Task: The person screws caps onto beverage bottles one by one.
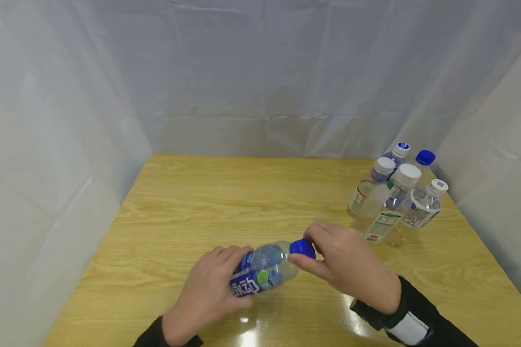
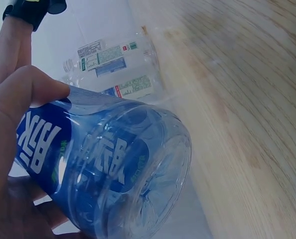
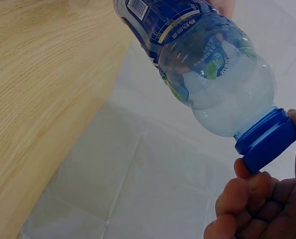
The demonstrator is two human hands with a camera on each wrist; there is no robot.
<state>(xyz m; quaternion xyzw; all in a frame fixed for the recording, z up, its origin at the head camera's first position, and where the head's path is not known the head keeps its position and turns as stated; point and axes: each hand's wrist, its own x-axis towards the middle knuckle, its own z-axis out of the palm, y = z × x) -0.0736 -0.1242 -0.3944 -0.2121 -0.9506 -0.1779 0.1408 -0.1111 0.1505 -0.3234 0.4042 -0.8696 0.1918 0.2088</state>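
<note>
A clear plastic bottle (image 1: 267, 267) with a blue label is held tilted above the table, its neck pointing right. My left hand (image 1: 214, 279) grips it round the labelled lower part; in the left wrist view the bottle's base (image 2: 158, 174) faces the camera. At the other end my right hand (image 1: 349, 258) pinches the blue cap (image 1: 303, 248) between thumb and fingers. The right wrist view shows the cap (image 3: 267, 139) on the bottle's neck, standing slightly askew. No liquid can be made out inside the bottle.
Several clear bottles stand grouped at the table's right side, among them a large white-capped bottle (image 1: 384, 212), a blue-capped bottle (image 1: 424, 159) and a short bottle (image 1: 423, 207). Pale plastic sheeting (image 1: 260, 82) hangs behind and beside the wooden table (image 1: 208, 193).
</note>
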